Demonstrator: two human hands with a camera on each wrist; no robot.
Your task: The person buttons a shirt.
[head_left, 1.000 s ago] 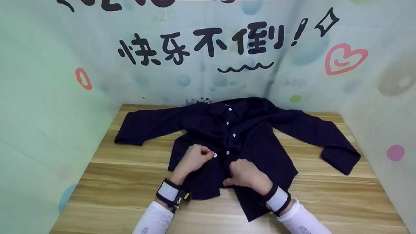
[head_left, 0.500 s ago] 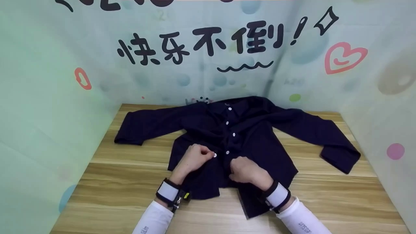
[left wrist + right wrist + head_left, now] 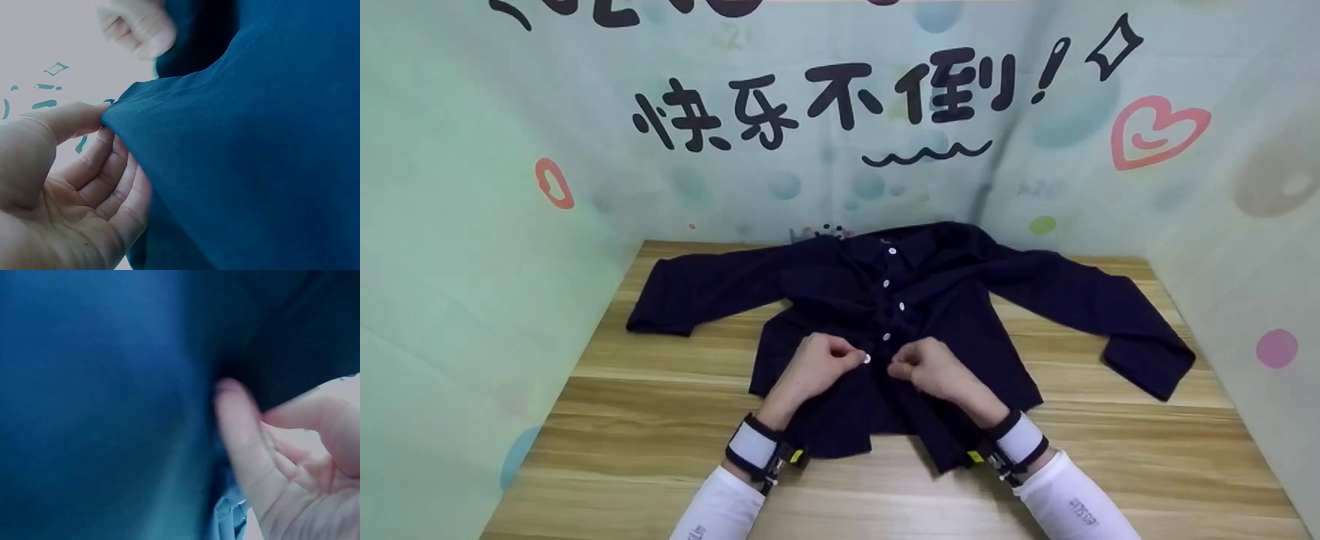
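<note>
A dark navy button-up shirt [image 3: 960,315] lies front up, its collar toward the back and its lower front parted. My left hand [image 3: 816,366] pinches one front edge right beside a white button [image 3: 867,358]. In the left wrist view, the thumb and fingers of that hand [image 3: 73,197] hold the cloth [image 3: 225,157] lifted in a fold. Opposite, my right hand [image 3: 936,367] pinches the other front edge with thumb and forefinger. The right wrist view shows its thumb [image 3: 242,433] against the dark cloth, somewhat blurred. Several white buttons run up the placket above the hands.
The shirt rests on a wood-grain table [image 3: 645,427]. Its sleeves [image 3: 697,289] spread out to both sides. A printed pale curtain [image 3: 780,180] encloses the table at the back and both sides. Each wrist carries a strapped camera band [image 3: 754,444].
My right hand has moved up along the front edge and lifted it, drawing the right hem upward and inward. The left hand with its button has shifted slightly right.
</note>
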